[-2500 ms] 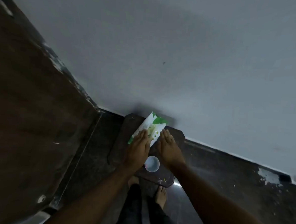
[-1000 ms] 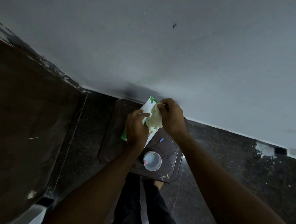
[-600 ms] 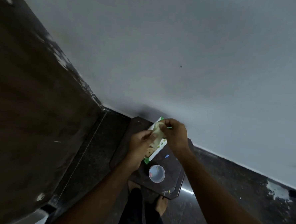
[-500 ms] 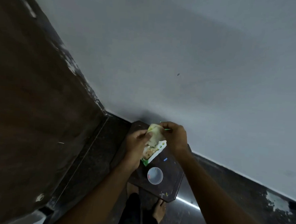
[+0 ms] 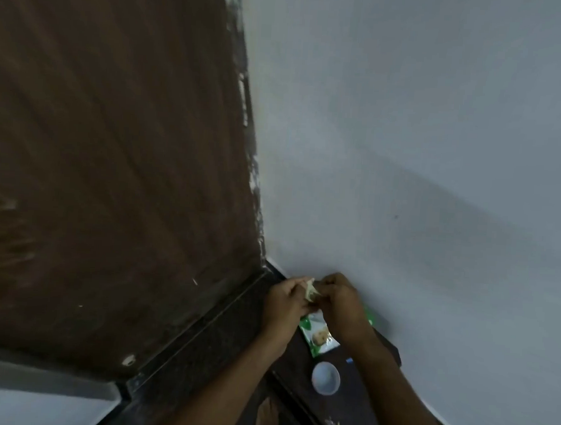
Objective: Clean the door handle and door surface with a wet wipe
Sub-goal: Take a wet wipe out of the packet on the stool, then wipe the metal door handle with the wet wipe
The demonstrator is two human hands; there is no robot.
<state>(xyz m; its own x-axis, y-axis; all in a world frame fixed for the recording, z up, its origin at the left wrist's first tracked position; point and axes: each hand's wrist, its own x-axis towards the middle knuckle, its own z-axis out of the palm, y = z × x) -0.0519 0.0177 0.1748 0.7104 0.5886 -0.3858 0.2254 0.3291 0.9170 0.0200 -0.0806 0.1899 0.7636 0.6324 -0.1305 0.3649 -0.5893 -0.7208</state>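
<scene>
No text, brand, number or sign can be read anywhere in the view. The only printed surface is the green-and-white wipes packet lying on the dark low table; it shows coloured artwork, but any lettering on it is too small and blurred to make out. The brown door, the pale wall and the small white cup bear no legible marks.

The wet wipe is mostly hidden between both hands; the door is blurred, its handle unseen.
</scene>
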